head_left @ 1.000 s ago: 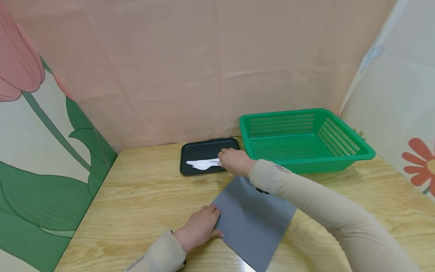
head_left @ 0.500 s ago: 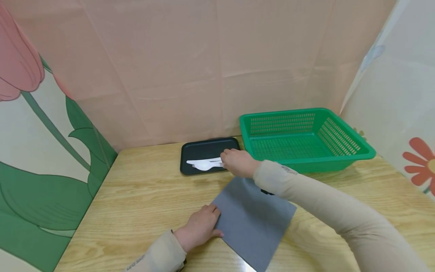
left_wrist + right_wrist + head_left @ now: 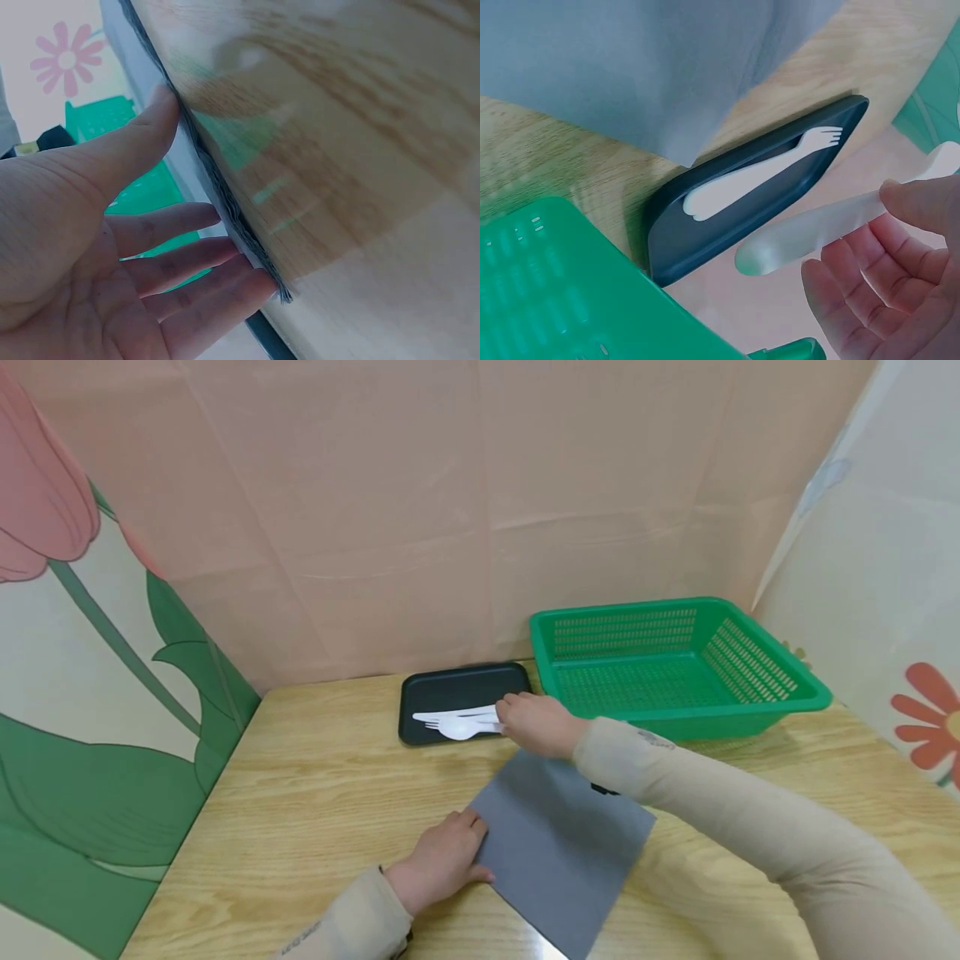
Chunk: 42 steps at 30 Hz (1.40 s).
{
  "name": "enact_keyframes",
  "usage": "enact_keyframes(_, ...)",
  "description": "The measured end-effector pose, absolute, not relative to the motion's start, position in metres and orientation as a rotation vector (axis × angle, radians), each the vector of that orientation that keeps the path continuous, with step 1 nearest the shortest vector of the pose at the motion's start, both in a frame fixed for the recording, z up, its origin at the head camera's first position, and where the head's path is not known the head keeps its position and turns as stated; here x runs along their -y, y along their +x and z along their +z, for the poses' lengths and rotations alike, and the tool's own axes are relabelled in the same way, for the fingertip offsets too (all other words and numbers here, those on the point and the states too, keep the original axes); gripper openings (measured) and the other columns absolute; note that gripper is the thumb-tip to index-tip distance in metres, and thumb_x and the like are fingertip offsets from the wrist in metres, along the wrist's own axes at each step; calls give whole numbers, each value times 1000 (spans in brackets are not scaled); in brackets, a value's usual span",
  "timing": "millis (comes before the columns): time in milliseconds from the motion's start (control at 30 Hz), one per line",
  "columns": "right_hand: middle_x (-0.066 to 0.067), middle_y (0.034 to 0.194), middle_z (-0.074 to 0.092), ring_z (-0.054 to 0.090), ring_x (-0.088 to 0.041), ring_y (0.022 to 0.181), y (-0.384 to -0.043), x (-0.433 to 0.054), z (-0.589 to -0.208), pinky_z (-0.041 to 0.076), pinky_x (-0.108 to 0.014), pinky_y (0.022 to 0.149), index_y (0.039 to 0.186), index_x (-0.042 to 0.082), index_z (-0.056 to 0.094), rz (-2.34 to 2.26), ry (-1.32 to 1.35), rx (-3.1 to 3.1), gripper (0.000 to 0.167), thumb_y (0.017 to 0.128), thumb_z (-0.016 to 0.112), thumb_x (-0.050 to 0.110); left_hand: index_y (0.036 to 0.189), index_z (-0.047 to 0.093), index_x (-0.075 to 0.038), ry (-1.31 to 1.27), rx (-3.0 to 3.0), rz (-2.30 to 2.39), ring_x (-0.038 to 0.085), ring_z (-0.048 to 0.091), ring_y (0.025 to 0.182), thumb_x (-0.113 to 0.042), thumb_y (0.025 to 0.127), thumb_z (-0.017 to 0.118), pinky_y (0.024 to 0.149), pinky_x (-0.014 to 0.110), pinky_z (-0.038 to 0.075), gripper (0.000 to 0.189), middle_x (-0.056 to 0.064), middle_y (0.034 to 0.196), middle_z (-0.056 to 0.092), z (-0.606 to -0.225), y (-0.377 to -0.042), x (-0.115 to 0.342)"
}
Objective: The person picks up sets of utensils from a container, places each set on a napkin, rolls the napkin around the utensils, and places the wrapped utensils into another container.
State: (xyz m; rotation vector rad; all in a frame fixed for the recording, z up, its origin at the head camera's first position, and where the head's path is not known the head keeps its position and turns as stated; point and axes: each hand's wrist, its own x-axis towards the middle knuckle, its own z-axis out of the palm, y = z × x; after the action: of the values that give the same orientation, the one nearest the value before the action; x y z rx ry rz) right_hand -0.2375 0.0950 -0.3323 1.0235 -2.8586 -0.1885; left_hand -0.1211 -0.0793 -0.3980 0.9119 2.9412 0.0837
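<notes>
Grey cloth [image 3: 562,852] edge: left fingers [image 3: 180,264] | spoon [image 3: 810,232] above tray [image 3: 450,689]: right fingers [image 3: 885,270]

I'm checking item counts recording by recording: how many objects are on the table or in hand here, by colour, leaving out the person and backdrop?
White: 3 slim plastic cutlery pieces, overlapping
Grey: 1 rectangular cloth, layered at its edge
Black: 1 shallow rectangular tray
Green: 1 perforated plastic basket
Total: 6

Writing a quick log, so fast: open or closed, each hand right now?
Left hand: open, touching the cloth.
Right hand: closed, holding the spoon.
</notes>
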Motion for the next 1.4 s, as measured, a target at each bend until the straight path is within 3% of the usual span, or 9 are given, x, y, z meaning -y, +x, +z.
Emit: enact_keyframes(1400,-2,78,59,55,-14,66,-216,-119,-334,47,-26,54,88,9,60,-60,1037,2834,11,88,64,20,113,60,-4,884,-2906,92,18,57,94,-47,74,72,71,28,53,59,6,110,58,-397,-123,79)
